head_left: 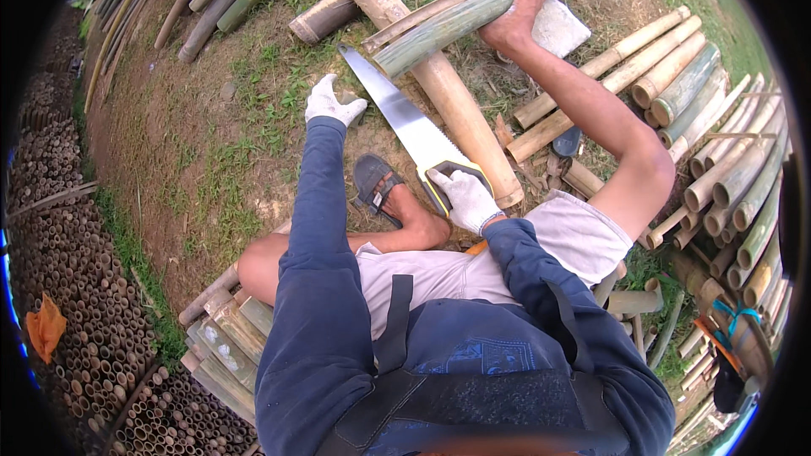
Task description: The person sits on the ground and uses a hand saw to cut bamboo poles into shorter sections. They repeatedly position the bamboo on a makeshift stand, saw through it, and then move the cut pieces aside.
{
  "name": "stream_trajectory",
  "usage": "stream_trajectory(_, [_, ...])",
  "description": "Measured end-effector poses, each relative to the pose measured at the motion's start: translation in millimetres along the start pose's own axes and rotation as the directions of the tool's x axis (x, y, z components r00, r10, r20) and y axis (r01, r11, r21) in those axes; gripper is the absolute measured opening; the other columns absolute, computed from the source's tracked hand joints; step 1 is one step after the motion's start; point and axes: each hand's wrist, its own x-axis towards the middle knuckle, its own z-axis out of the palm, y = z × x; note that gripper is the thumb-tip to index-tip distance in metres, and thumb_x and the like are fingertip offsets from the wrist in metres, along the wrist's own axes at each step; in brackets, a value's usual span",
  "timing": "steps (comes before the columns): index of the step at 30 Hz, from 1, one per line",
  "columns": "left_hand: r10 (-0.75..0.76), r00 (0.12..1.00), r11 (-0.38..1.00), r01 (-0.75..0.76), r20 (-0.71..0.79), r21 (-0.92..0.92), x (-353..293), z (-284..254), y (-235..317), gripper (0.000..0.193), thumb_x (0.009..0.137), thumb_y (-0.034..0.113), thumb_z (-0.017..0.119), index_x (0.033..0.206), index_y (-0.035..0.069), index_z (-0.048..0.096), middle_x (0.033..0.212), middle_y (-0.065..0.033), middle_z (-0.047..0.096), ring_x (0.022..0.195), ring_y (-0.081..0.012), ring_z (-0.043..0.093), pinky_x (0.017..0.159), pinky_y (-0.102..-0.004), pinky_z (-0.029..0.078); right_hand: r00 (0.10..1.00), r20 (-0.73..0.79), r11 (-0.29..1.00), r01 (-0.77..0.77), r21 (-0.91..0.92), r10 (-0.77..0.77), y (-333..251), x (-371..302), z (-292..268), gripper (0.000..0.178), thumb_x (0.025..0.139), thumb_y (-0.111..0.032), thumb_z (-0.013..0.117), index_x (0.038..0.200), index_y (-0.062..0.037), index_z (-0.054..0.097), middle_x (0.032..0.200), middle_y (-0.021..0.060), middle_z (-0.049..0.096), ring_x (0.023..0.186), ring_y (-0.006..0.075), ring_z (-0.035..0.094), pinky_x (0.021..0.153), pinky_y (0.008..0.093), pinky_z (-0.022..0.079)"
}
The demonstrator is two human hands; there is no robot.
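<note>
In my white-gloved right hand [466,199] is a handsaw [404,118], gripped by its yellow and black handle. Its blade points away from me and a little left, its tip near the end of a green bamboo pole [473,29]. My bare right foot [518,13] presses on that pole, which lies across a thicker pale bamboo pole [460,114]. A split bamboo strip [439,10] runs along the green pole's far side. My left hand [332,103], also gloved in white, is held out left of the blade with its fingers apart and nothing in it.
Cut bamboo [629,67] lies to the right, with a larger stack [743,177] beyond. Many bundled bamboo ends [93,304] fill the left side. A brown bamboo log [329,13] and a pale stone block [557,27] lie ahead. My left foot wears a dark sandal [372,179].
</note>
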Motion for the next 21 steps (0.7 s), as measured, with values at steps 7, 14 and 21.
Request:
stream_trajectory(7, [0.367,0.913,0.904,-0.395,-0.177,-0.164,6.2,28.2,81.5,0.102,0.065,0.030,0.099,0.151,0.004,0.052,0.144,-0.0213,0.060,0.140,-0.0389,0.053,0.123,-0.0458,0.041,0.994,0.089,0.990,0.077,-0.118,-0.066,-0.8,-14.2,28.6,0.056,0.080,-0.027,0.078,0.132,-0.0081,0.069,0.117,0.0222,0.071,0.114,0.0399,0.069,0.102,0.0481,0.053])
stream_trajectory(14, [0.205,0.974,0.972,-0.214,-0.100,-0.097,19.2,28.6,100.9,0.092,0.066,0.034,0.098,0.145,0.008,0.057,0.141,-0.0195,0.063,0.142,-0.0361,0.052,0.134,-0.0565,0.008,0.925,-0.351,0.970,0.205,0.133,-0.147,-41.2,-97.0,-69.5,0.057,0.090,-0.022,0.075,0.144,-0.0091,0.062,0.116,0.0213,0.069,0.112,0.0397,0.067,0.100,0.0481,0.053])
stream_trajectory(21, [0.137,0.990,0.983,-0.139,0.023,0.116,8.4,18.9,114.1,0.081,0.066,0.039,0.095,0.133,0.009,0.062,0.128,-0.0190,0.069,0.130,-0.0359,0.063,0.133,-0.0483,0.018,0.697,-0.702,0.612,0.492,0.618,0.148,-96.0,-294.1,-198.7,0.052,0.105,-0.003,0.058,0.155,-0.0008,0.047,0.126,0.0089,0.064,0.115,0.0192,0.066,0.102,0.0371,0.053])
